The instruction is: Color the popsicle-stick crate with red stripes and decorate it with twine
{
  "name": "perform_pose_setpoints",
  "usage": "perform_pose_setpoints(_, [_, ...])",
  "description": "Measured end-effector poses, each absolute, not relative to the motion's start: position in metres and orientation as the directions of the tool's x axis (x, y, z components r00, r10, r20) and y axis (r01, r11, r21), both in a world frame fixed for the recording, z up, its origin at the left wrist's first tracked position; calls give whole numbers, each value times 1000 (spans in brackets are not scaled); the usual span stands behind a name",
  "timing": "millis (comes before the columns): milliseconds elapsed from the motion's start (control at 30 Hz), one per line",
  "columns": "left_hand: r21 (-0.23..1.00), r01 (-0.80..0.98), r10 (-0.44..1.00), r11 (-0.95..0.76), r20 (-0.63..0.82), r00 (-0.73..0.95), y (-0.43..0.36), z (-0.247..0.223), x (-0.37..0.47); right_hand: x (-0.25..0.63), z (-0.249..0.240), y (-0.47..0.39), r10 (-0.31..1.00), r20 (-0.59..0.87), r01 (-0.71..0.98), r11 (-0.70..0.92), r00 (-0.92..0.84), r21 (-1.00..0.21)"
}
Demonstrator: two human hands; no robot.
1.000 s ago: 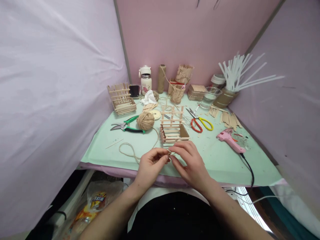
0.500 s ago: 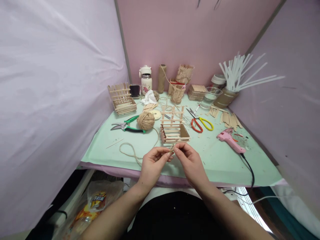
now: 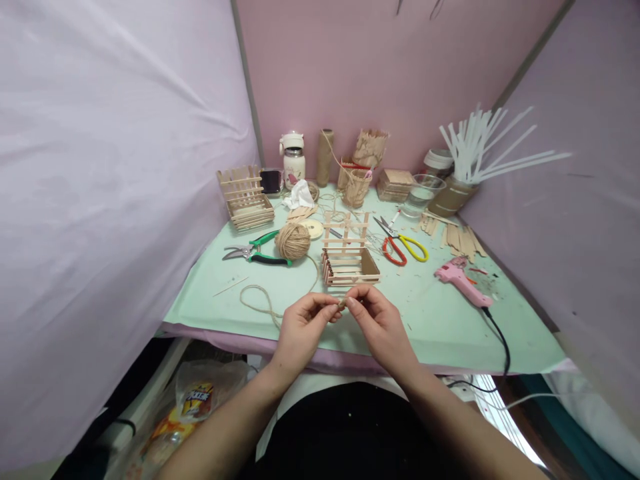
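Note:
My left hand (image 3: 306, 327) and my right hand (image 3: 379, 325) are close together near the table's front edge. Both pinch a short bit of twine (image 3: 342, 304) between thumb and fingertips. Twine loops across the cloth to the left and runs back toward a twine ball (image 3: 293, 241). Just beyond my fingers stands a small crate of wooden sticks with a slatted back (image 3: 351, 265). Green-handled pruning shears (image 3: 257, 252) lie left of the ball. Scissors with red and yellow handles (image 3: 400, 241) lie right of the crate.
A pink glue gun (image 3: 464, 283) with a black cord lies at the right. Another stick crate (image 3: 247, 199) stands at the back left. Along the back are a bottle (image 3: 293, 163), a clear bowl (image 3: 420, 197) and a holder with white sticks (image 3: 453, 195). Loose wooden sticks (image 3: 460, 240) lie nearby.
My fingertips have shifted slightly, and less of the twine shows between them. My right hand is slightly nearer the left. Both hands still pinch the twine.

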State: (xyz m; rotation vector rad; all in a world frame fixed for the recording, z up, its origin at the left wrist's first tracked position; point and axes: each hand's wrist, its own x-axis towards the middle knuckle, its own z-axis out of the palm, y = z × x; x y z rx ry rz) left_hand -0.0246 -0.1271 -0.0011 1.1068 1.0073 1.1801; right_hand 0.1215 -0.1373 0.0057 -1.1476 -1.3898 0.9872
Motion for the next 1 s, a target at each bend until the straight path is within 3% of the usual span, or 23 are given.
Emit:
perform_pose_setpoints(133, [986,-168,995,0,17,99,-127,0,-24,122,5,-138,960,279,219,277,-22,-935])
perform_pose_setpoints(267, [991,-134,995,-11,25,101,-129,0,-27,126,10,-137,884,450,412,459,-127,-787])
perform_pose_setpoints(467, [996,-84,989,2,11,150,-130,5,-31,132,15,-136,779,580,498,610,-237,-616])
perform_pose_setpoints(633, [989,-149,984,-8,35,176,-134,8,-30,133,14,-138,786,565,522,601,-249,-605])
perform_pose_setpoints(1000, [996,-81,978,-47,62,198,-139,11,-32,132,17,-139,842,481,530,531,-244,-661])
